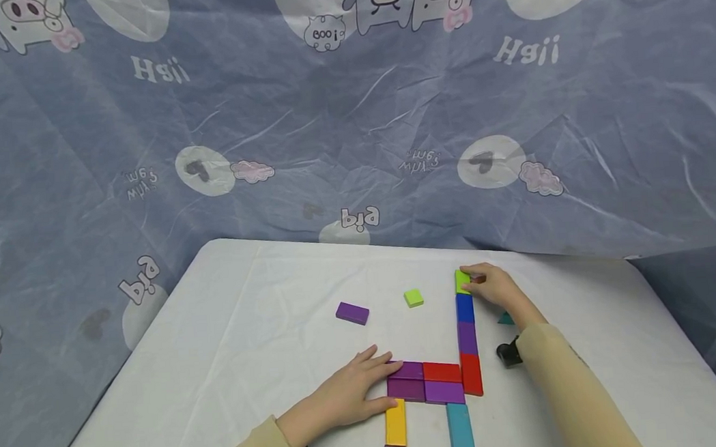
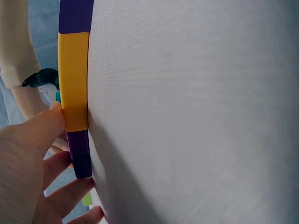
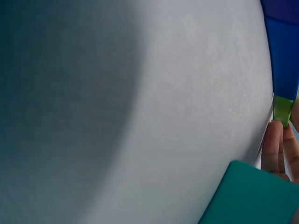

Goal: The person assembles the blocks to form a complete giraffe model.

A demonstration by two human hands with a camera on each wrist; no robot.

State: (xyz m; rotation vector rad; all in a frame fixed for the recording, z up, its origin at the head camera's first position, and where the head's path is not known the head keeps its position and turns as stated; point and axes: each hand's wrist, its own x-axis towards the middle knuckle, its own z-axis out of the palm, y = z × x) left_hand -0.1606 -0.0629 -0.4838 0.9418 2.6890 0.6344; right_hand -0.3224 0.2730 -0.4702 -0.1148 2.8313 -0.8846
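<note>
Head view shows coloured blocks laid on a white-covered table (image 1: 248, 339), before a patterned blue cloth (image 1: 302, 117). The right hand (image 1: 494, 287) pinches a lime block (image 1: 461, 281) at the far end of an upright column; below it run a blue block (image 1: 464, 308), a purple block (image 1: 467, 338) and a red block (image 1: 471, 374). The left hand (image 1: 344, 392) has its fingers spread and grips nothing, touching the left side of a purple-and-red cluster (image 1: 429, 386) that adjoins the column's red end. A yellow block (image 1: 395, 423) and a light-blue block (image 1: 460, 428) extend from the cluster toward the person. Well apart from these lie a loose purple block (image 1: 352, 313) and a smaller lime piece (image 1: 414, 298); a teal block (image 1: 505, 319), partly hidden, sits under the right forearm. Left wrist view has the left thumb against the yellow block's edge, with the other fingers spread beside the purple end. Right wrist view shows fingertips at the lime block, which abuts the blue one, and the teal block large in the lower corner.
</note>
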